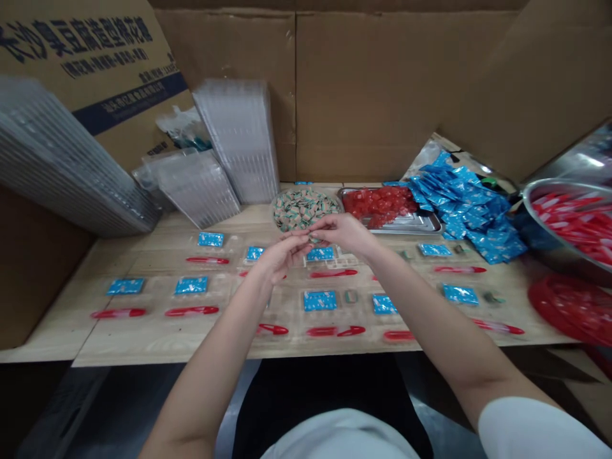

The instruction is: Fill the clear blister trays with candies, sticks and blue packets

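Observation:
My left hand (285,254) and my right hand (343,233) meet at the fingertips over the middle row of clear plastic trays. Pinched between the right fingertips is a small greenish-brown piece (313,239), mostly covered by fingers. The left fingers are curled in against the same spot; what they hold is hidden. Just behind the hands stands a round tub (274,215) full of small brown-and-green pieces (306,205). Below the hands, a blue packet (320,254) and a red pen-like stick (333,273) lie in one tray. Another tray has a blue packet (320,300) beside a small greenish piece (350,296).
Stacked clear trays (239,140) stand at the back left by a printed carton (119,57). Red packets (377,203) lie on a metal tray (421,223). Blue packets (463,197) are heaped at right, near a metal bowl (540,191) of red sticks and a red basin (542,299).

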Tool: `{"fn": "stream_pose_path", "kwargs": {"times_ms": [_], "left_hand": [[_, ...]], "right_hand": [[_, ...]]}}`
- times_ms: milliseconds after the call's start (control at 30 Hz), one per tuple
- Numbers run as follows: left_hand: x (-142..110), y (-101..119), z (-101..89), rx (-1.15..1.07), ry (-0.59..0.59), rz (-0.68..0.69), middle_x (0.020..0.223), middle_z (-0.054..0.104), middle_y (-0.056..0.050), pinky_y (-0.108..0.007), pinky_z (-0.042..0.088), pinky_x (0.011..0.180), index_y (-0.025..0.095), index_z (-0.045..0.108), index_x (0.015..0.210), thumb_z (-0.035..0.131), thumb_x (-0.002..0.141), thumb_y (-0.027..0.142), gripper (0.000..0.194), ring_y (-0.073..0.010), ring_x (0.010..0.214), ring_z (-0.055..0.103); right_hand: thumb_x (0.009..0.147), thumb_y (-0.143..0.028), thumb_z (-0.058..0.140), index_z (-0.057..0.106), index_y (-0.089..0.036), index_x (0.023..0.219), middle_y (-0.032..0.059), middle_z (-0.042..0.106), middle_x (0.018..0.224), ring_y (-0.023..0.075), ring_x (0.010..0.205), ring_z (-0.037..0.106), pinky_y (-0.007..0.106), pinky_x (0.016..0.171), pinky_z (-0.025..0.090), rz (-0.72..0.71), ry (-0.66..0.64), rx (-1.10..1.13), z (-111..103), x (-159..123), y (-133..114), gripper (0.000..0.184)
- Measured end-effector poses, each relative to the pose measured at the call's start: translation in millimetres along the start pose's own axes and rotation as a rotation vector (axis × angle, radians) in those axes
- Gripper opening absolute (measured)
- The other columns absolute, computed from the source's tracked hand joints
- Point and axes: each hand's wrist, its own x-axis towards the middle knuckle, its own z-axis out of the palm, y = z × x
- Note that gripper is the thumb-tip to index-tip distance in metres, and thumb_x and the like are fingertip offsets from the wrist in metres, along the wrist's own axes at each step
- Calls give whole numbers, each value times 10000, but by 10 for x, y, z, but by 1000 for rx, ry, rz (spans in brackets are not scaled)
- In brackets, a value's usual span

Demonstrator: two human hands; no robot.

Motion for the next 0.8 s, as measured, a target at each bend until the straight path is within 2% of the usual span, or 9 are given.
{"fn": "stream_pose_path", "kwargs": {"times_ms": [67, 133, 267, 367, 433, 533, 700, 800], "left_hand": [[-132, -53, -80, 42, 16, 45, 757, 637, 11, -216, 499, 733, 133, 603, 801, 704, 615, 96, 215, -72, 681, 608], [-297, -118, -225, 125, 65, 105, 736, 609, 27, -250, 502, 727, 142, 570, 804, 735, 585, 126, 275, -77, 667, 593], [-683, -246, -733, 480, 184, 208, 799, 621, -15, -312, 502, 726, 152, 551, 883, 728, 621, 236, 327, -139, 752, 607], [-928, -330, -1150, 834, 277, 312, 830, 637, -43, -322, 490, 744, 154, 579, 827, 654, 700, 272, 189, -164, 777, 612], [-1031, -385, -1337, 985, 279, 345, 832, 647, -40, -321, 486, 753, 169, 597, 818, 599, 744, 265, 121, -168, 780, 617], [-1088, -458, -1450, 1046, 276, 376, 866, 657, -36, -309, 486, 771, 184, 607, 839, 565, 767, 250, 106, -167, 815, 621], [-1070, -521, -1441, 1049, 302, 402, 870, 657, -37, -298, 493, 767, 187, 601, 839, 546, 770, 225, 96, -163, 819, 622], [-1072, -523, -1425, 1104, 306, 424, 866, 656, -33, -302, 490, 768, 192, 602, 837, 543, 761, 198, 96, -165, 821, 618]], "right_hand": [[699, -158, 667, 638, -155, 766, -13, 632, 647, 83, 566, 565, 206, 533, 483, 3, -11, 24, 114, -56, 19, 74], [698, -158, 663, 629, -154, 778, -16, 631, 659, 78, 565, 555, 205, 536, 470, 30, -86, 52, 271, -118, 67, 87], [684, -169, 668, 589, -157, 776, -17, 623, 675, 87, 598, 559, 213, 562, 445, 102, -236, -12, 681, -201, 306, 122], [645, -122, 678, 542, -171, 806, -35, 590, 676, 96, 628, 553, 212, 582, 419, -17, -273, -226, 933, -196, 517, 217], [642, -105, 668, 522, -179, 824, -40, 570, 693, 96, 639, 540, 209, 588, 400, -120, -295, -381, 1005, -170, 595, 245], [672, -126, 646, 513, -184, 838, -32, 566, 732, 98, 659, 530, 208, 598, 380, -194, -360, -532, 997, -128, 591, 221], [665, -121, 642, 510, -193, 865, -39, 555, 712, 102, 633, 510, 206, 580, 357, -166, -475, -664, 986, -143, 512, 250], [683, -91, 608, 519, -190, 886, -17, 563, 766, 117, 684, 521, 214, 612, 368, -241, -470, -736, 1025, -197, 510, 242]]}}
